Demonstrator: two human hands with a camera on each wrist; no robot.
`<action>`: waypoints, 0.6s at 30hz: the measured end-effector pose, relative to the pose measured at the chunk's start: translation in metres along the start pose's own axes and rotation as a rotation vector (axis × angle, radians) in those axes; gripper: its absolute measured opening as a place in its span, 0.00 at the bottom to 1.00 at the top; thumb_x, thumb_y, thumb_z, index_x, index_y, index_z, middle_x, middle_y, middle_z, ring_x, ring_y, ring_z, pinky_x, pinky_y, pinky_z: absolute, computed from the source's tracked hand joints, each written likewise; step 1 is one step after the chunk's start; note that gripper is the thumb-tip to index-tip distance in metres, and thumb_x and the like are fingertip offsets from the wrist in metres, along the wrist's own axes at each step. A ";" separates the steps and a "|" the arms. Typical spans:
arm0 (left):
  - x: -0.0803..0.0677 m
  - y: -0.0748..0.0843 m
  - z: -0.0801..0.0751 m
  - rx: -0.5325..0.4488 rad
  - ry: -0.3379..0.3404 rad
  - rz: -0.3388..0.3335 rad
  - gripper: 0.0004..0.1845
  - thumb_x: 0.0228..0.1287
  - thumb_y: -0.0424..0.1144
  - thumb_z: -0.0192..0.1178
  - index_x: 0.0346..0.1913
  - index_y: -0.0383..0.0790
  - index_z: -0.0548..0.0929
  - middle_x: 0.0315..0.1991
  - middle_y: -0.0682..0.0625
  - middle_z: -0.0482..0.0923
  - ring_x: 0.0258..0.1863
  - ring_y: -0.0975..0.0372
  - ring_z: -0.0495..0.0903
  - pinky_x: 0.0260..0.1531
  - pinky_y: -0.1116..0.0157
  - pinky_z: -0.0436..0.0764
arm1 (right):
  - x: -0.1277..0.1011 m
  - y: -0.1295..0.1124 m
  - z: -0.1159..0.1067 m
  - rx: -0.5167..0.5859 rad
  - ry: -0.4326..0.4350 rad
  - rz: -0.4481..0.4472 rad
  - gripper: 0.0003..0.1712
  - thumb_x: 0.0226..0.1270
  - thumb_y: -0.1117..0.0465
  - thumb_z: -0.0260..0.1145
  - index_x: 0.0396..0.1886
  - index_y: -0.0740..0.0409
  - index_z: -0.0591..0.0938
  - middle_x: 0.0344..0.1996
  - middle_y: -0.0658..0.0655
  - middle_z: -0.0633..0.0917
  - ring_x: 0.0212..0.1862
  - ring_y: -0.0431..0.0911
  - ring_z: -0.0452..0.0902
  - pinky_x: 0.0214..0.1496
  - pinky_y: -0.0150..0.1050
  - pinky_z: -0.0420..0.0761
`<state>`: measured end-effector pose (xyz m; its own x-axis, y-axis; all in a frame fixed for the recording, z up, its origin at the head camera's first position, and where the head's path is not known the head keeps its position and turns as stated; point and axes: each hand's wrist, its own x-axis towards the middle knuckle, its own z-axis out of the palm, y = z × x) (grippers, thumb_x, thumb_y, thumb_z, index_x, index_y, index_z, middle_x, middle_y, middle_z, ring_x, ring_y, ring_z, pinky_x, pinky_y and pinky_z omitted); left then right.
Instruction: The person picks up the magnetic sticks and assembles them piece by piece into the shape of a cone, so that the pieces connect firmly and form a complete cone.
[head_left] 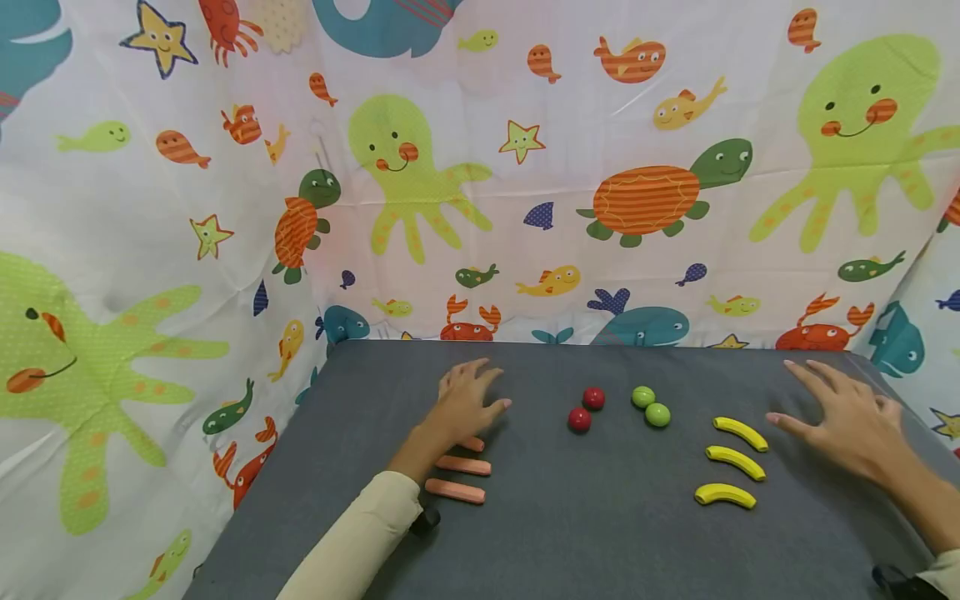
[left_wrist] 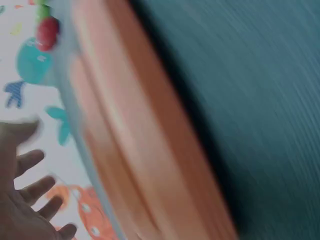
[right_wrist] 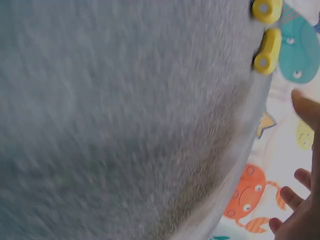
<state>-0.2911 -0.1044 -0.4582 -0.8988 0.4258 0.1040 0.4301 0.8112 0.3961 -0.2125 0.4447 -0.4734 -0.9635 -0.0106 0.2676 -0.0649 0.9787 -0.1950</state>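
My left hand point(head_left: 463, 407) hovers over the back left of the table, fingers spread and holding nothing. Beneath its wrist lie three pink sausage-like sticks point(head_left: 459, 490) in a column, the farthest partly hidden by the hand. In the left wrist view two sticks point(left_wrist: 145, 120) loom large and blurred. On the right side, my right hand point(head_left: 851, 421) is held above the table with fingers apart and nothing in them. Just left of it three small yellow toy bananas point(head_left: 735, 462) form a column; two banana ends point(right_wrist: 267, 50) show in the right wrist view.
Two red balls point(head_left: 580, 419), apple- or cherry-like, sit near the table's middle. Right of them are two green balls point(head_left: 657, 415). The dark grey table point(head_left: 570, 533) ends at the back against a white curtain point(head_left: 517, 200) printed with sea animals, which also hangs along the left.
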 end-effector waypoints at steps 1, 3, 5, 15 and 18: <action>0.001 0.005 0.001 -0.047 0.005 0.010 0.30 0.80 0.52 0.60 0.78 0.46 0.73 0.80 0.41 0.63 0.78 0.40 0.60 0.73 0.33 0.58 | -0.003 -0.002 -0.001 0.014 0.012 -0.009 0.60 0.65 0.34 0.73 0.85 0.56 0.57 0.72 0.80 0.63 0.61 0.85 0.58 0.51 0.80 0.59; 0.003 0.017 0.002 -0.156 0.014 0.032 0.25 0.79 0.44 0.62 0.74 0.42 0.77 0.75 0.40 0.69 0.74 0.42 0.67 0.70 0.36 0.67 | -0.008 -0.007 -0.003 0.036 0.041 -0.030 0.56 0.64 0.37 0.75 0.83 0.56 0.62 0.69 0.80 0.65 0.59 0.82 0.60 0.48 0.75 0.61; 0.001 0.026 0.005 -0.247 0.013 0.043 0.23 0.79 0.41 0.63 0.72 0.41 0.79 0.70 0.40 0.74 0.70 0.43 0.73 0.67 0.41 0.73 | -0.014 -0.015 -0.002 0.046 0.068 -0.049 0.52 0.63 0.40 0.77 0.80 0.58 0.68 0.65 0.79 0.68 0.58 0.79 0.62 0.46 0.72 0.62; 0.002 0.073 0.024 -0.371 -0.054 0.145 0.23 0.78 0.43 0.65 0.70 0.40 0.82 0.64 0.41 0.79 0.61 0.49 0.82 0.58 0.56 0.83 | -0.043 -0.060 -0.013 0.164 0.113 -0.111 0.30 0.61 0.54 0.82 0.59 0.62 0.85 0.56 0.72 0.79 0.55 0.69 0.70 0.47 0.67 0.62; 0.007 0.078 0.031 -0.367 -0.067 0.168 0.23 0.77 0.42 0.66 0.69 0.38 0.82 0.63 0.39 0.80 0.59 0.49 0.83 0.57 0.57 0.82 | -0.051 -0.075 -0.014 0.177 0.109 -0.120 0.28 0.58 0.55 0.83 0.56 0.60 0.88 0.53 0.69 0.82 0.54 0.66 0.73 0.45 0.62 0.63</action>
<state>-0.2608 -0.0255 -0.4548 -0.8058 0.5754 0.1403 0.5011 0.5360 0.6794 -0.1552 0.3745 -0.4591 -0.9132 -0.0928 0.3967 -0.2306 0.9205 -0.3154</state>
